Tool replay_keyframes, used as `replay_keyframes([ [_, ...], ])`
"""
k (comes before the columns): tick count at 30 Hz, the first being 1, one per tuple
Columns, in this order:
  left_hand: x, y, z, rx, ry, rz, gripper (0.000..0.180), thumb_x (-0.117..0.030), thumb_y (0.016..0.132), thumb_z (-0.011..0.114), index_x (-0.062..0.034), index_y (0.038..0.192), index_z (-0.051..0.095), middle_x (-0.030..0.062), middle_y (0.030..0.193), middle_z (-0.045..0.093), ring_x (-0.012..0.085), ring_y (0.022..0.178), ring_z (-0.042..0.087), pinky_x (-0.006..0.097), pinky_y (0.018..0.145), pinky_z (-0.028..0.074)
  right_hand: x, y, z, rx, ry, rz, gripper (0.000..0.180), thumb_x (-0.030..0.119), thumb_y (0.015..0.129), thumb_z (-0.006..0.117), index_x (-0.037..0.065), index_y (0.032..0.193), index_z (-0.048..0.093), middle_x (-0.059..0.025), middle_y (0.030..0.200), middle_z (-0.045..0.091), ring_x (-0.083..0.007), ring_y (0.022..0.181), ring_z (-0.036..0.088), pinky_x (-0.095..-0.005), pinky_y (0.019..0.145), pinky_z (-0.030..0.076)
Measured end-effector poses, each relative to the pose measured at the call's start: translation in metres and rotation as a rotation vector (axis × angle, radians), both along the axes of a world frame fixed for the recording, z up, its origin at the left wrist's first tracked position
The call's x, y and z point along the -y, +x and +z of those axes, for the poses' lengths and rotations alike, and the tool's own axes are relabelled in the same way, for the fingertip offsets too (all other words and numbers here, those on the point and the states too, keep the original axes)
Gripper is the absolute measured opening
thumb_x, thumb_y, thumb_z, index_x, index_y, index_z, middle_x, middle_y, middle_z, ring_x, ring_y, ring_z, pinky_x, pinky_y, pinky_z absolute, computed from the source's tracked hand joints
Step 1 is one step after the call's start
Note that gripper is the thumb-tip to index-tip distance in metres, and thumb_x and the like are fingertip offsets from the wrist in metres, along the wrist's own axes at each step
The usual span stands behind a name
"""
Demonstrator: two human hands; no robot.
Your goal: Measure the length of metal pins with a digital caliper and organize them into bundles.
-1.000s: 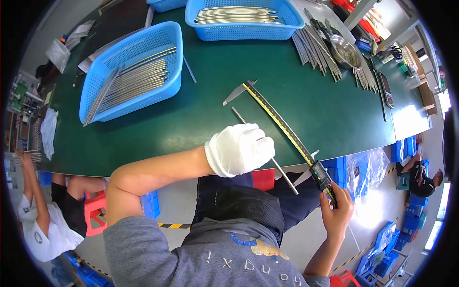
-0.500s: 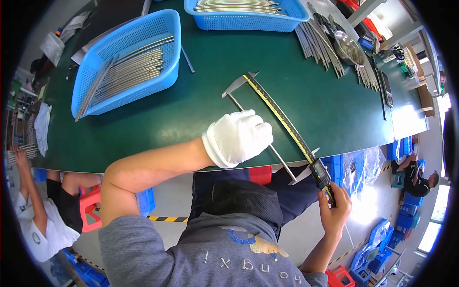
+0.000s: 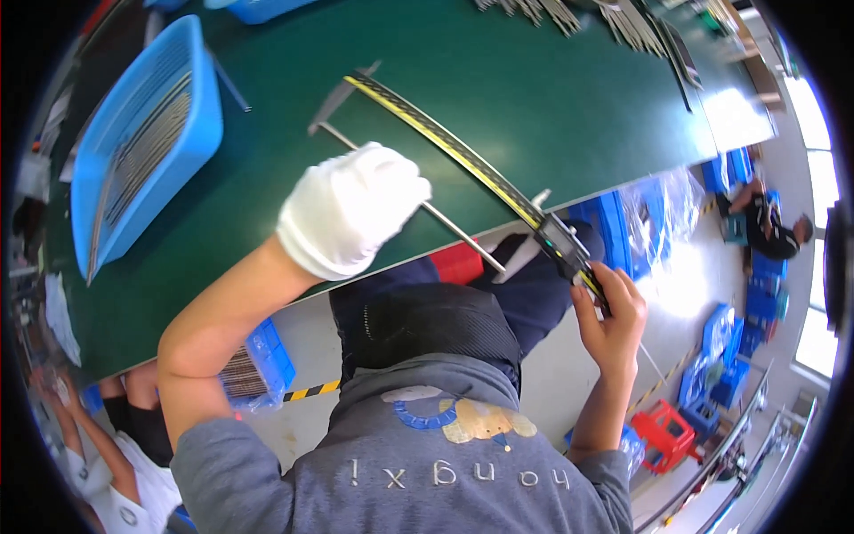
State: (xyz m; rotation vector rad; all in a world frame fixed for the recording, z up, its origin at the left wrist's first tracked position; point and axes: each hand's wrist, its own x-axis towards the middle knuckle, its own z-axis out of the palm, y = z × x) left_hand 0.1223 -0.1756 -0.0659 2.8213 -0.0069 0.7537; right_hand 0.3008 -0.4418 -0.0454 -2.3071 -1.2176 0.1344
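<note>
Green bench (image 3: 569,116) ahead — right hand (image 3: 612,307) grips caliper (image 3: 454,153) by its display end; gloved left hand (image 3: 354,209), farther forward, clasps metal rod (image 3: 458,233) spanning the jaws. Wrist tilt could skew rod — poor contact. Blue basket (image 3: 209,116) beyond left hand.

Light glares off the green table (image 3: 569,116) at its right corner. Beyond that corner, bright windows (image 3: 823,334) stand at the room's side. Past the near edge, the grey floor (image 3: 560,374) carries yellow-and-black tape (image 3: 316,390) and a red stool (image 3: 660,429). Past the left edge, blur hides most detail.
</note>
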Motion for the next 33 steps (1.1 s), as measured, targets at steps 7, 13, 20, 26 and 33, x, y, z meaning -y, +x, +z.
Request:
replay_keyframes([
  [7, -0.001, 0.0, 0.002, -0.03, -0.003, -0.013, 0.037, 0.003, 0.057, 0.061, -0.0058, 0.092, 0.066, 0.0084, 0.085, 0.06, 0.0287, 0.078, 0.062, 0.036, 0.068, 0.055, 0.005, -0.003, -0.003, 0.014, 0.02, -0.019, 0.026, 0.017, 0.072, 0.077, 0.002, 0.09, 0.064, -0.0074, 0.067, 0.056, -0.0182, 0.051, 0.054, -0.0283, 0.047, 0.042],
  [13, -0.002, 0.002, 0.003, -0.012, 0.073, -0.025, 0.026, -0.005, 0.062, 0.064, -0.0074, 0.088, 0.064, 0.0055, 0.081, 0.058, 0.0244, 0.075, 0.061, 0.032, 0.057, 0.052, 0.005, -0.006, -0.001, 0.052, 0.043, -0.031, 0.028, 0.022, 0.072, 0.078, 0.004, 0.087, 0.064, -0.0065, 0.065, 0.055, -0.019, 0.049, 0.054, -0.0295, 0.045, 0.042],
  [20, -0.006, 0.004, 0.01, -0.003, 0.011, -0.082, 0.033, -0.001, 0.058, 0.065, -0.0055, 0.091, 0.065, 0.0091, 0.083, 0.059, 0.0271, 0.077, 0.061, 0.035, 0.063, 0.053, 0.003, -0.007, -0.004, 0.095, 0.007, -0.047, 0.03, 0.032, 0.073, 0.077, 0.007, 0.082, 0.063, -0.0032, 0.063, 0.055, -0.0209, 0.048, 0.053, -0.0315, 0.044, 0.041],
  [26, -0.002, 0.005, 0.014, -0.081, -0.014, -0.14, 0.039, -0.009, 0.062, 0.07, -0.0028, 0.1, 0.064, 0.0128, 0.095, 0.06, 0.0325, 0.088, 0.06, 0.044, 0.082, 0.05, 0.005, -0.009, -0.007, 0.084, -0.015, -0.024, 0.031, 0.035, 0.074, 0.074, 0.007, 0.084, 0.063, -0.0044, 0.067, 0.055, -0.0233, 0.051, 0.057, -0.0329, 0.046, 0.044],
  [33, 0.018, 0.011, 0.014, -0.199, -0.038, -0.206, 0.048, -0.016, 0.059, 0.075, -0.0057, 0.105, 0.063, 0.0107, 0.103, 0.06, 0.0308, 0.096, 0.059, 0.045, 0.086, 0.048, 0.002, -0.009, -0.006, 0.055, 0.01, -0.022, 0.035, 0.037, 0.07, 0.075, 0.007, 0.085, 0.063, -0.0049, 0.069, 0.056, -0.0238, 0.054, 0.058, -0.0341, 0.047, 0.044],
])
